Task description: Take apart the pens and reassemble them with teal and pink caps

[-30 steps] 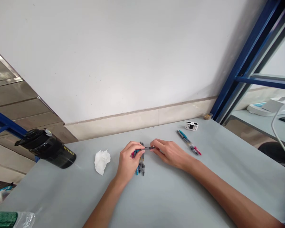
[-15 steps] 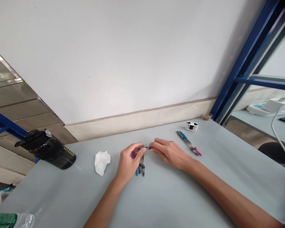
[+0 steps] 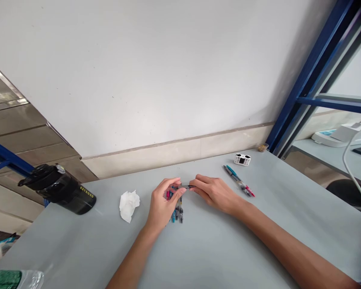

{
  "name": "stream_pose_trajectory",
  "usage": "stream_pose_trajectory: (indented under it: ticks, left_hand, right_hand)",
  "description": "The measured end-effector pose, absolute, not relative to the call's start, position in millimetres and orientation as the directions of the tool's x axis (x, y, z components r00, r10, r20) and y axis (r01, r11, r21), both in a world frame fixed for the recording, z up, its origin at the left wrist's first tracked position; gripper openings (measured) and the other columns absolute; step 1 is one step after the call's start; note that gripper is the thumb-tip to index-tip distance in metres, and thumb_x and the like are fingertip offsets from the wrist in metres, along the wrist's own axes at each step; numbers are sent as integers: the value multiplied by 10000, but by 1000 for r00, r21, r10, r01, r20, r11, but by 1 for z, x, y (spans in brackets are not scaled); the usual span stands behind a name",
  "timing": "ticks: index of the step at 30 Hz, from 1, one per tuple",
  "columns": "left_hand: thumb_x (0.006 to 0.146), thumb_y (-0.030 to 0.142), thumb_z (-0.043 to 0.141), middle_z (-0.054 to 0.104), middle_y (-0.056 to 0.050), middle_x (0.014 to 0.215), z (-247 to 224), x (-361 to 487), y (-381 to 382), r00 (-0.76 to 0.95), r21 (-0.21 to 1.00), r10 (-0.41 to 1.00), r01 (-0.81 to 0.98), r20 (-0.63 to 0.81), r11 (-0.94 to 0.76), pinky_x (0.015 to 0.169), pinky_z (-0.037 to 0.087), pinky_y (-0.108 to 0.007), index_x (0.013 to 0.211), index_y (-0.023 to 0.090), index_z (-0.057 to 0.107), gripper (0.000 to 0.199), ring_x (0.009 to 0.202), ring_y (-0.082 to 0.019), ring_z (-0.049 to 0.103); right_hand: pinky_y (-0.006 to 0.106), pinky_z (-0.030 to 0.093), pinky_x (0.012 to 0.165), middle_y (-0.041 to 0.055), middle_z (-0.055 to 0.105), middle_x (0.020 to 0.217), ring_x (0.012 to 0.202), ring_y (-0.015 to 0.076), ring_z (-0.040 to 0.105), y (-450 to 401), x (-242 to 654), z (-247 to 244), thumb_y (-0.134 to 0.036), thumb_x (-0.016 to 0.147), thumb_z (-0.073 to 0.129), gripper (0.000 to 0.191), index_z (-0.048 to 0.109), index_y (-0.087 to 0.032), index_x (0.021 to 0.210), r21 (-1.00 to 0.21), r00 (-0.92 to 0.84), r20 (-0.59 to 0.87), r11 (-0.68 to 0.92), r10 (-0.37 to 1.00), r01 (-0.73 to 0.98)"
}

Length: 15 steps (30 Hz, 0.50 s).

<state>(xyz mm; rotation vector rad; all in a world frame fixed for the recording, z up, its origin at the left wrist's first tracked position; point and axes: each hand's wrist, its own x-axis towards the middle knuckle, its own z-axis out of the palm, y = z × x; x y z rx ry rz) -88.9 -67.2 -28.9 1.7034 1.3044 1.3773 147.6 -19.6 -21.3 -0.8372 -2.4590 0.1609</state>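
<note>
Between my two hands a slim dark pen [image 3: 185, 186] lies roughly level, just above the table. My left hand [image 3: 163, 199] holds its left part, thumb below and forefinger arched over the top with a gap between them. At the other end, my right hand [image 3: 212, 191] pinches the pen with closed fingertips. Several pens [image 3: 177, 214] with clear barrels and red, blue and dark parts lie below and partly behind my left hand, which hides some of them.
Right of my hands lie more pens [image 3: 237, 180], beside a small white device [image 3: 242, 159]. A crumpled tissue [image 3: 128, 205] and a black bottle [image 3: 64, 190] are on the left. A small clear cup [image 3: 262, 147] stands by the wall; a green-labelled clear bottle [image 3: 15, 279] is bottom left.
My left forefinger has risen slightly, widening the gap above the thumb. The pen and my right hand have hardly moved.
</note>
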Motion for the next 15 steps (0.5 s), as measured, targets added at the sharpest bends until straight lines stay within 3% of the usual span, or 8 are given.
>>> stream_pose_trajectory:
  ticks: [3, 6, 10, 15]
  left_hand:
    - [998, 448, 756, 810, -51, 978, -31, -90, -67, -16, 909, 955, 312, 298, -278, 837, 612, -335, 1072, 256, 846, 224, 897, -215, 768]
    - [990, 404, 773, 802, -43, 964, -31, -91, -67, -3, 879, 929, 328, 369, -348, 818, 597, -331, 1022, 272, 865, 164, 887, -213, 750]
    - [990, 383, 779, 802, -49, 1016, -28, -91, -67, -10, 851, 904, 342, 426, -398, 858, 596, -340, 1038, 280, 866, 143, 939, -218, 746]
    - [989, 377, 786, 805, -48, 1034, -26, -92, -67, -24, 847, 893, 327, 450, -418, 886, 603, -344, 1030, 277, 865, 134, 966, -217, 754]
  right_hand:
    - [314, 325, 616, 45, 639, 936, 649, 160, 514, -19, 148, -21, -384, 1193, 345, 361, 671, -230, 1166, -275, -672, 456, 810, 584, 518]
    - [314, 338, 634, 50, 679, 925, 680, 170, 561, -19, 148, -20, -415, 1194, 344, 392, 688, -233, 1148, -310, -678, 447, 813, 583, 494]
    - [304, 377, 662, 44, 732, 915, 678, 173, 585, -22, 146, -18, -468, 1174, 419, 363, 701, -243, 1137, -458, -622, 429, 751, 655, 475]
    - [292, 391, 652, 5, 681, 807, 655, 157, 507, -27, 142, -11, -525, 1129, 513, 364, 714, -234, 1041, -680, -571, 348, 620, 743, 391]
